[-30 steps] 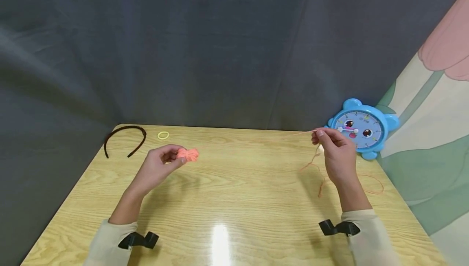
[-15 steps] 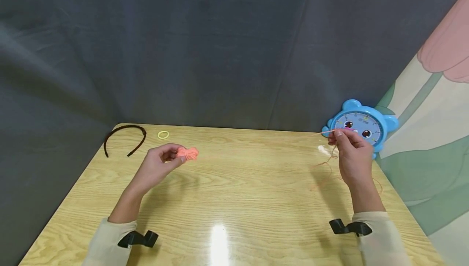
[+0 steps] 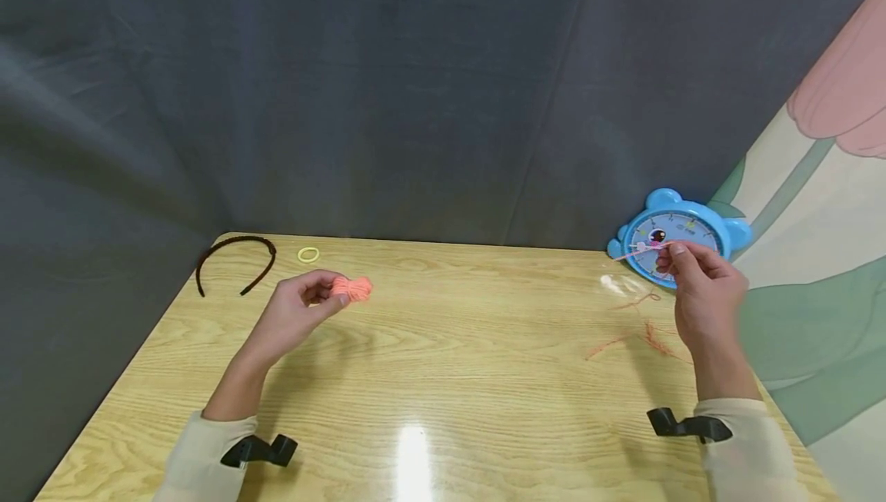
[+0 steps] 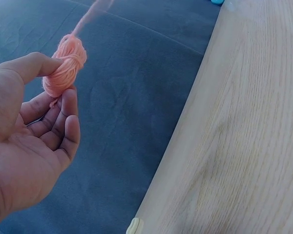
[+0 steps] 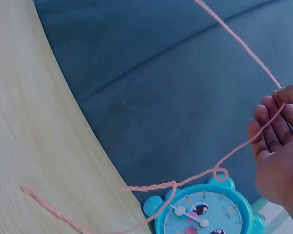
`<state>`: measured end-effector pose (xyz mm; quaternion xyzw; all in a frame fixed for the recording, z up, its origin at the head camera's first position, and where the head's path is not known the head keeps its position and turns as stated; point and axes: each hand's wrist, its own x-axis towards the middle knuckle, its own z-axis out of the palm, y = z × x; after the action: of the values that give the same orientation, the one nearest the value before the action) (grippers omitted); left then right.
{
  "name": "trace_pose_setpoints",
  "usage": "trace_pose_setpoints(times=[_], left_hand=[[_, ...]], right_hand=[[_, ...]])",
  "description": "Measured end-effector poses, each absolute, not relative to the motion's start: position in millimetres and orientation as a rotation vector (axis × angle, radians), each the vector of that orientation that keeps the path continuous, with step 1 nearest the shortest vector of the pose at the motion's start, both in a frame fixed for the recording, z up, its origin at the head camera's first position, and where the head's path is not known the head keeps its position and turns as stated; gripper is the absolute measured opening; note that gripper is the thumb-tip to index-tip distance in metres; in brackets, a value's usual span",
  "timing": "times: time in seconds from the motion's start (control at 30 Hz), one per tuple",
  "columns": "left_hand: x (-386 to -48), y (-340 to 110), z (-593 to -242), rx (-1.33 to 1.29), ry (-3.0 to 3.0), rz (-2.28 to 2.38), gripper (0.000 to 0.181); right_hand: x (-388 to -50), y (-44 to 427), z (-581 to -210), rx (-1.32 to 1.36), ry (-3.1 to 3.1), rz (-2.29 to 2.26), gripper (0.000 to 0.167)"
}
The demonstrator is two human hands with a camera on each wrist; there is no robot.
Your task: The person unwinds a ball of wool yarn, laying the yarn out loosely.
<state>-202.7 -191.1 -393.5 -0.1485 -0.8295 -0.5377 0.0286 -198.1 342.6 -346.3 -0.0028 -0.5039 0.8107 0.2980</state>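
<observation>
A small coral yarn bundle [image 3: 353,288], cinched at its middle, is pinched between thumb and fingers of the left hand [image 3: 294,317] above the table's left half. In the left wrist view a strand rises from the top of the bundle [image 4: 66,66]. The right hand [image 3: 706,298], in front of the clock, pinches the yarn strand. The right wrist view shows the strand [image 5: 244,46] running taut up and left from the fingertips, and a looser tail [image 5: 244,144] with a small loop hanging below the right hand [image 5: 281,141]. Loose yarn [image 3: 654,340] lies near the right forearm.
A dark headband [image 3: 238,239] and a yellow ring [image 3: 308,255] lie at the back left of the wooden table [image 3: 443,379]. A blue animal-faced clock [image 3: 734,234] stands at the back right, beside a clear shiny piece [image 3: 619,284]. A dark curtain [image 3: 415,102] hangs behind.
The right hand has moved to the right with the strand, now covering part of the clock and drawing the loose tail along. The left hand and yarn bundle have hardly moved.
</observation>
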Motion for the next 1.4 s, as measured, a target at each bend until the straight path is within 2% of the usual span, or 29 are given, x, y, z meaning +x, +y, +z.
trace_pose_setpoints(times=[0.53,0.77,1.17,1.4], left_hand=[[-198.5,-191.9,-390.6,-0.426,-2.572,-1.676,0.032],[-201.9,-194.0,-391.3,-0.451,-2.557,-1.668,0.03],[-200.8,-197.4,-390.4,-0.435,-2.54,-1.664,0.029],[-201.5,-197.4,-390.6,-0.464,-2.506,-1.689,0.026]], right_hand=[[-199.4,388.1,-333.6,-0.103,-1.16,2.099,0.013],[-195.6,407.8,-332.8,-0.265,-1.155,2.102,0.016],[-190.6,434.2,-348.4,-0.545,-1.264,1.987,0.017],[-179.9,441.0,-376.3,-0.595,-1.527,2.04,0.012]])
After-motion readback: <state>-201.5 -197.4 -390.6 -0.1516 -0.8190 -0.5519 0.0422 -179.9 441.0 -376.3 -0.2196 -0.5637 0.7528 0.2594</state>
